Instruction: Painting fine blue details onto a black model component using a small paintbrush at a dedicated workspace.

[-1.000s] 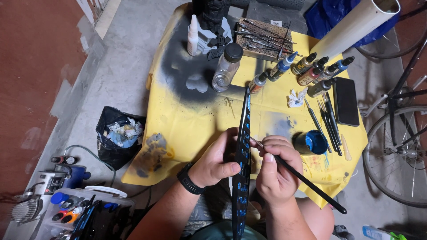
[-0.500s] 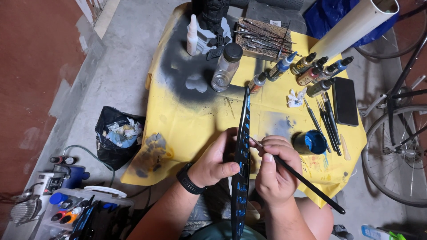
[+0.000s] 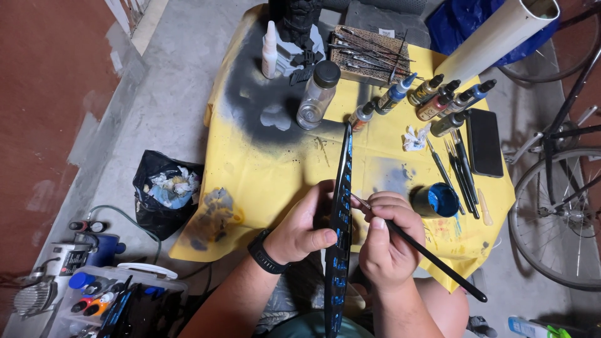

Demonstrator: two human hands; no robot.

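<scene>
My left hand point(image 3: 305, 225) grips a long, thin black panel with blue painted marks point(image 3: 341, 206), held on edge above the yellow-covered table point(image 3: 263, 169). My right hand point(image 3: 385, 244) holds a black paintbrush point(image 3: 432, 256); its tip touches the panel's right side near the middle. A small blue paint pot point(image 3: 441, 200) stands just right of my right hand. A black band sits on my left wrist.
Paint bottles point(image 3: 432, 94), a clear jar point(image 3: 316, 94), a white bottle point(image 3: 270, 50), a tray of tools point(image 3: 369, 56), spare brushes point(image 3: 460, 169) and a dark phone point(image 3: 485, 143) lie on the table. A black rubbish bag point(image 3: 164, 191), a compressor, a toolbox and a bicycle wheel point(image 3: 554, 213) surround it.
</scene>
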